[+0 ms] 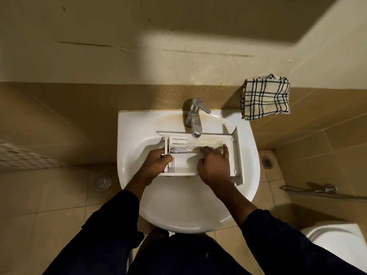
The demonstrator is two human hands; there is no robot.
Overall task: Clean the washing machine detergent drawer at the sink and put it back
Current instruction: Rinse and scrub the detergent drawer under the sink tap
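Left hand curled round the left end of the white plastic detergent drawer, laid across the white ceramic sink beneath the chrome tap. Right hand bent into its compartments; grip hidden, cannot tell. Likely risks: wet plastic slipping, hard rubbing cracking thin dividers.

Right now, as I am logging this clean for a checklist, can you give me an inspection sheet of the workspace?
Surface: white sink, faucet above the drawer.
Job's things: detergent drawer lies across the sink, front panel at right.
Clutter: checked cloth by the wall, right of the faucet.
Hands: left hand grips the drawer's left end; right hand reaches into its compartments, hold unclear.
Cables: nothing seen.
Surroundings: tiled floor, floor drain at left, toilet at lower right.
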